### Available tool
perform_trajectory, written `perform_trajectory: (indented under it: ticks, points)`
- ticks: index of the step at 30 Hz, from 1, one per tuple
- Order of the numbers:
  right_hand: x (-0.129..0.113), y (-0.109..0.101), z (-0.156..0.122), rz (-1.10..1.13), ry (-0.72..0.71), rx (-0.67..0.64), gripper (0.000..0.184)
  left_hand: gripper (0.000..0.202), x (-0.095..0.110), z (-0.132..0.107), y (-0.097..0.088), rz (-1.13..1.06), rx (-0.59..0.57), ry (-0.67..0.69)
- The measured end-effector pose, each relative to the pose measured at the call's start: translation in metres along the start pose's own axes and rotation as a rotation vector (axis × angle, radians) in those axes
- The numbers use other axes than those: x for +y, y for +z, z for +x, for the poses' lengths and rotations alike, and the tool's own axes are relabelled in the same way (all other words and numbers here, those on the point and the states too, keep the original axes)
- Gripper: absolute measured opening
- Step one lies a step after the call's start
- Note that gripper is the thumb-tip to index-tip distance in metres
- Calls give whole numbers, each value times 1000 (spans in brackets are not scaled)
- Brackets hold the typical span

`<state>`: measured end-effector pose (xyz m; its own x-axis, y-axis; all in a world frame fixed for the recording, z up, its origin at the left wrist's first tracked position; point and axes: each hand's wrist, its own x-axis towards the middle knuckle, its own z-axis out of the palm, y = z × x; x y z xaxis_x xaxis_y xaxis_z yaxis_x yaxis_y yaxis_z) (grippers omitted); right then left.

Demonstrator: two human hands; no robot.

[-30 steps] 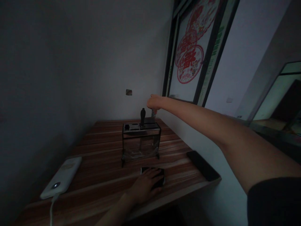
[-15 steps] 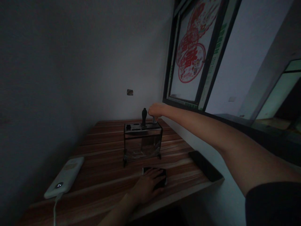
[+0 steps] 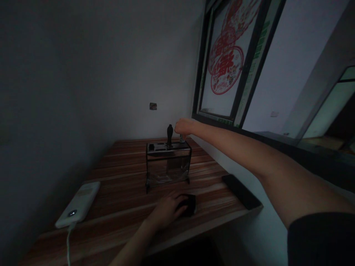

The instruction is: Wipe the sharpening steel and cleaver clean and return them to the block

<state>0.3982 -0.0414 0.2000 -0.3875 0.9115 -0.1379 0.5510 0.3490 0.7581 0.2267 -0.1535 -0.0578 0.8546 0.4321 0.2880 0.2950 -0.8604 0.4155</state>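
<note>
A clear-sided rack (image 3: 159, 168) with a metal slotted top, much like a knife rack, stands mid-table. A black handle (image 3: 169, 135) sticks up from it, and a broad dark shape like a blade shows through the side beneath. My right hand (image 3: 183, 126) is closed just above the rack's right end. Below the fist a short metal part (image 3: 182, 139) shows; the fist hides what it grips. My left hand (image 3: 169, 208) lies on the table in front, fingers apart, fingertips touching the left side of a flat black object (image 3: 190, 205) I cannot identify.
A white power bank (image 3: 80, 205) with a white cable (image 3: 68, 245) lies at the left. A black phone-like slab (image 3: 241, 191) rests along the right edge of the wood-grain table (image 3: 119, 177). Walls rise behind and left; a window (image 3: 226, 66) with red decorations is at the right.
My left hand has slid left, uncovering more of the flat black object. My right hand keeps its place over the rack. The camera view has shifted slightly.
</note>
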Motion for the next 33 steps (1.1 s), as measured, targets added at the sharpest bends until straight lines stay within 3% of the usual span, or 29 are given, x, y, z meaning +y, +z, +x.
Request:
perform_trajectory:
  ticks: [5, 11, 24, 28, 33]
  points:
    - [1, -1, -2, -18, -5, 41, 36, 28, -7, -3, -9, 18, 1, 16]
    - [7, -1, -5, -25, -16, 93, 28, 33, -10, -7, -6, -3, -61, 9]
    - [13, -5, -46, 19, 51, 398, 23, 35, 1, -4, 7, 96, -130, 73]
    - [4, 2, -62, 28, 101, 550, 22, 39, 6, 5, 16, 134, -165, 122]
    - [-18, 4, -87, 76, 97, 608, 22, 39, 14, 29, 27, 149, -194, 168]
